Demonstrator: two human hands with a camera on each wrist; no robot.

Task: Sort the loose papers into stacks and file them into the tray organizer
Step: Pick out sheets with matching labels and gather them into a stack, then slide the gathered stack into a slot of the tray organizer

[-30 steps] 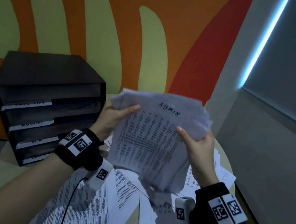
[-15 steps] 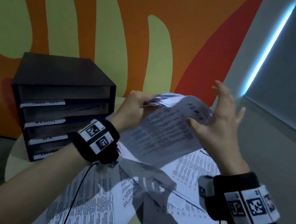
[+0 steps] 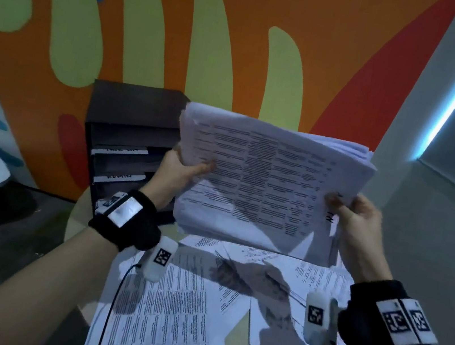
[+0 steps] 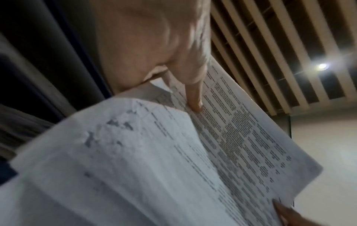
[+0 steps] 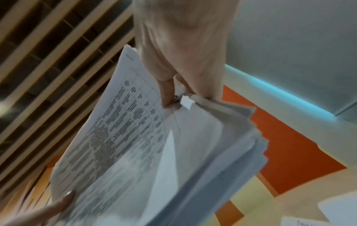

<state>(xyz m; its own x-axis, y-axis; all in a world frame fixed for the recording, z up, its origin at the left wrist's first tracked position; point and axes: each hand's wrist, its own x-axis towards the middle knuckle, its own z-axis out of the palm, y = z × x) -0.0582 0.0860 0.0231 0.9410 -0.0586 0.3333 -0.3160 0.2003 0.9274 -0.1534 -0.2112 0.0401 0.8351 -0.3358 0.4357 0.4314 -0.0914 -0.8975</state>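
Head view: dark four-tier tray organizer (image 3: 124, 138) behind the left hand (image 3: 180, 169), white labels on its tray fronts, contents not discernible. Thick stack of white printed papers (image 3: 265, 190) held up between both hands, left thumb clamped on its near-left edge, right hand (image 3: 358, 220) pinching the right edge. Below the grip, loose printed sheets (image 3: 169, 306) strewn over the round pale table (image 3: 77, 226).

Left wrist view: thumb (image 4: 194, 97) pressed on the top sheet.

Right wrist view: fingers (image 5: 167, 91) curled round the stack's edge; leaves fanned apart.
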